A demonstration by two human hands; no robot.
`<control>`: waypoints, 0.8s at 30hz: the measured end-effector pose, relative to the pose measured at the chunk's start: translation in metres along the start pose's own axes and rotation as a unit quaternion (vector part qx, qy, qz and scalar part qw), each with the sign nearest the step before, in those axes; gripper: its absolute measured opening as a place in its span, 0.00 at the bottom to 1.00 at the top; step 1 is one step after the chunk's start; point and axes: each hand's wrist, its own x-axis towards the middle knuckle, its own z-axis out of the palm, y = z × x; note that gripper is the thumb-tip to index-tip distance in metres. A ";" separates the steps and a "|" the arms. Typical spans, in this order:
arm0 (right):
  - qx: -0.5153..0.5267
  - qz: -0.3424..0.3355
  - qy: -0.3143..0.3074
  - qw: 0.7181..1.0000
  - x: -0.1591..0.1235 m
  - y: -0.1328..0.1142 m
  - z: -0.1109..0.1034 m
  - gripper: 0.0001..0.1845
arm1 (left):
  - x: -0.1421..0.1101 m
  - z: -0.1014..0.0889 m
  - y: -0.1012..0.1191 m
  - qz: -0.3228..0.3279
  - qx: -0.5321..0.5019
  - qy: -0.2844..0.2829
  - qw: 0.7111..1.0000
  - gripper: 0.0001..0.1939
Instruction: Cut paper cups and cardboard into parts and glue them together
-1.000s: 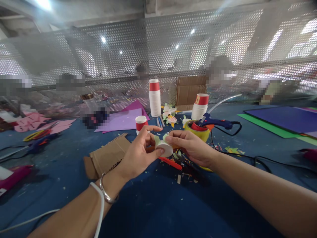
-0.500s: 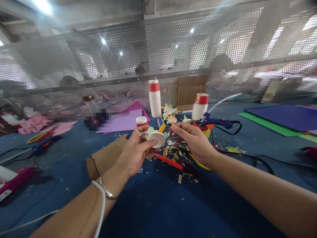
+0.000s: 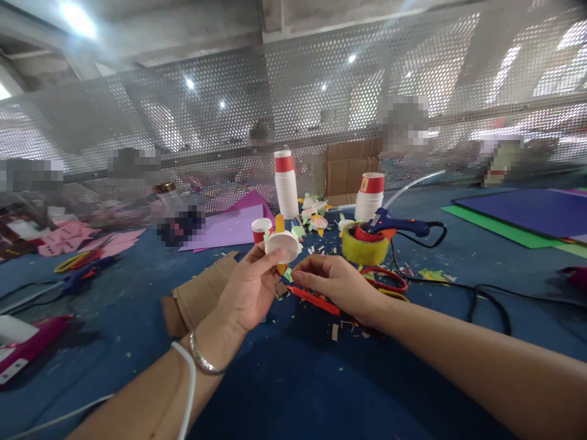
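Nearest on the blue bench (image 3: 284, 391) lies an open stretch of surface, with the left wrist's bracelet (image 3: 202, 356) above it. The left hand (image 3: 250, 293) has its fingers closed on a small white disc (image 3: 282, 246), thumb laid over its face, holding it up off the bench; an orange strip (image 3: 279, 223) sticks out above and below, and pale green pieces (image 3: 298, 231) show at its edge. A light pinch low on the disc should keep it flat without creasing those thin parts. The right hand (image 3: 337, 284) is just beside it, fingers curled inward; whether they pinch a scrap I cannot tell. Approaching from the side would leave the face in sight. Below that hand lies a red pen (image 3: 316, 300); beyond its wrist, red-handled scissors (image 3: 389, 278). Farther off, a glue gun (image 3: 403, 227) rests on a yellow tape roll (image 3: 364, 250); its nozzle is best treated as hot. A stack of cups (image 3: 287, 192) stands behind.
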 end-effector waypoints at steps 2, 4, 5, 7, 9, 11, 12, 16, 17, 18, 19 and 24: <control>0.020 0.002 -0.009 1.000 0.000 0.001 0.003 0.13 | -0.001 0.001 -0.001 -0.009 -0.004 -0.007 1.000 0.16; 0.040 -0.002 -0.013 0.999 0.001 0.001 0.005 0.13 | -0.002 0.002 -0.002 -0.022 -0.005 -0.016 1.000 0.16; 0.049 -0.006 -0.014 0.999 0.001 0.001 0.006 0.12 | -0.003 0.003 -0.002 -0.024 -0.006 -0.018 1.000 0.16; 0.059 -0.013 -0.011 0.998 0.001 0.002 0.006 0.11 | -0.005 0.004 -0.004 -0.017 -0.012 -0.014 1.000 0.16; 0.065 -0.011 -0.006 0.998 0.002 0.002 0.006 0.09 | -0.006 0.005 -0.005 -0.010 -0.018 -0.007 1.000 0.17; 0.061 -0.010 0.000 0.998 0.001 0.001 0.005 0.07 | -0.006 0.006 -0.006 -0.008 -0.020 -0.004 1.000 0.19; 0.051 -0.012 0.002 0.999 0.001 0.001 0.005 0.06 | -0.006 0.006 -0.006 -0.007 -0.018 -0.001 1.000 0.19; 0.001 -0.027 0.006 1.000 0.000 0.000 0.003 0.07 | -0.003 0.004 -0.004 0.004 -0.003 0.018 1.000 0.17; -0.003 -0.029 0.005 1.000 0.000 0.001 0.003 0.08 | -0.003 0.003 -0.003 0.008 0.000 0.021 1.000 0.17; -0.005 -0.029 0.004 1.000 0.000 0.001 0.003 0.08 | -0.003 0.003 -0.003 0.013 0.003 0.022 1.000 0.17; -0.005 -0.029 0.005 1.000 0.000 0.001 0.003 0.08 | -0.003 0.003 -0.003 0.016 0.005 0.023 1.000 0.17; -0.009 -0.035 0.020 0.999 0.000 0.001 0.003 0.07 | -0.006 0.005 -0.009 -0.019 0.030 0.005 0.999 0.18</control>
